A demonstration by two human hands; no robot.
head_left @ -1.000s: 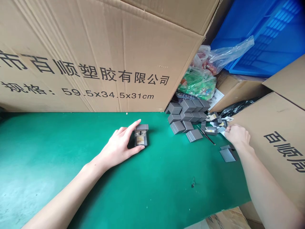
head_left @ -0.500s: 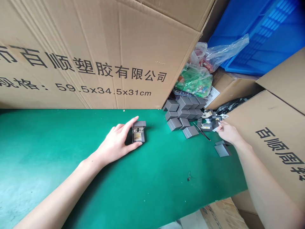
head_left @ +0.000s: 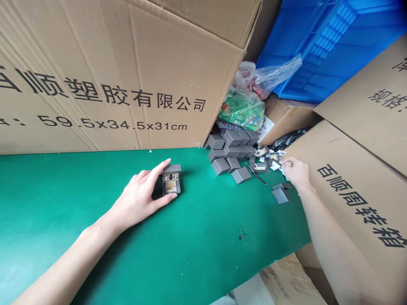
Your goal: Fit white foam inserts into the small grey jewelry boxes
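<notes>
Your view has swung to the right since the earlier frame, bringing more of the printing on the right-hand carton [head_left: 352, 203] into sight, while your hands sit much as they did.

Your left hand [head_left: 138, 197] is around the open grey box [head_left: 171, 180], which stands on the green mat [head_left: 79, 212] just below the big cardboard carton [head_left: 95, 84]. Its lid is up, and a gold-toned card shows inside. Your fingers and thumb are apart, spread on either side of the box, so it looks steadied rather than lifted.

Your right hand [head_left: 295, 171] is at the right edge of the heap of grey boxes [head_left: 230, 148], its fingers bunched together by the white paper slips [head_left: 276, 165]. You cannot tell from this view whether they are clamped on one. A thin dark tool [head_left: 256, 173] lies to the left of that hand, and a loose grey lid [head_left: 280, 195] sits just below it.

Judging by how things lie, one box is being held open while your other hand works at the paper. The next move calls for your right hand to come clear of the heap without catching the tool, while your left keeps the box steady.
</notes>
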